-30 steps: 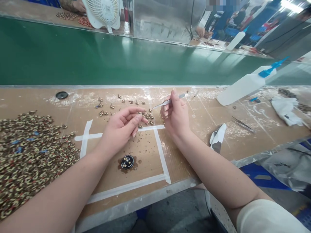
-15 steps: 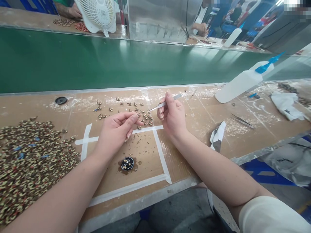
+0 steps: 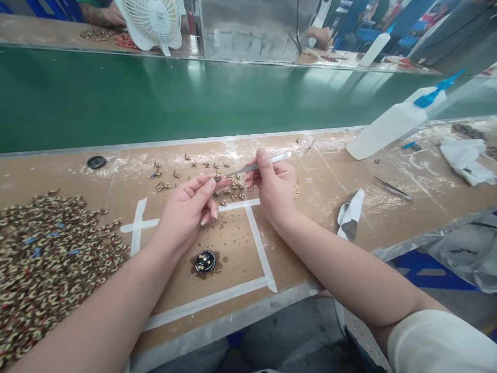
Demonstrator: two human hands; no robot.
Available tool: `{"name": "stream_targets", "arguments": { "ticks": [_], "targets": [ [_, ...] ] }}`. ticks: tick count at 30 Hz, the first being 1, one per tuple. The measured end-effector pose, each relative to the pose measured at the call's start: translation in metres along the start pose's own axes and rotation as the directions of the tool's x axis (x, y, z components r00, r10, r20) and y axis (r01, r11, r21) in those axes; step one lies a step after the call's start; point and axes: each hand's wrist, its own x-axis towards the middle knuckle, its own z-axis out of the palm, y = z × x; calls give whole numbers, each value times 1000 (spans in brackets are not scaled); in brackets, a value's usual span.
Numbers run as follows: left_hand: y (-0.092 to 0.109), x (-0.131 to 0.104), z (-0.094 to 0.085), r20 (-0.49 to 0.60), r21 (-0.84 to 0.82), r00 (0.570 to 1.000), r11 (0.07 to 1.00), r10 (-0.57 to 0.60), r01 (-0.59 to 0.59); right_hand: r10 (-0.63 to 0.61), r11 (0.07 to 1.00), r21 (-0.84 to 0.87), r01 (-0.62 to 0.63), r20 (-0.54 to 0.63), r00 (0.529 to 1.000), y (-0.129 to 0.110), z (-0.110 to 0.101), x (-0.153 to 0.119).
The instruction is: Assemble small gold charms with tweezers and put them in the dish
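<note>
My left hand [image 3: 190, 204] pinches a small metallic piece [image 3: 217, 177] between thumb and forefinger. My right hand [image 3: 274, 184] is closed on silver tweezers [image 3: 252, 166], whose tips point left and lie close to that piece. Whether the tips touch it is too small to tell. Several similar small pieces [image 3: 236, 186] are scattered on the table behind and between my hands. Nearer to me, a round black dish [image 3: 205, 261] with small light beads in it sits on a wet patch inside a white tape outline [image 3: 209, 299].
A large pile of small pieces [image 3: 58, 259] covers the left side. A black lid [image 3: 97, 162] lies at the back left. To the right are a white bottle [image 3: 388, 130], second tweezers [image 3: 394, 188], a white cloth [image 3: 468, 160] and a crumpled wrap [image 3: 350, 215]. Another person's hand [image 3: 322, 37] shows beyond.
The tweezers in my right hand have moved left, their tips now close to my left fingertips. My left fingers have turned slightly, and a small piece now shows between them.
</note>
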Motion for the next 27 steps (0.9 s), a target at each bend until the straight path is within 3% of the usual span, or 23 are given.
{"name": "stream_targets", "arguments": {
  "ticks": [27],
  "targets": [
    [-3, -1, 3, -8, 37, 998, 998, 55, -54, -56, 993, -106, 59, 26, 998, -2, 3, -4]
  ]
}}
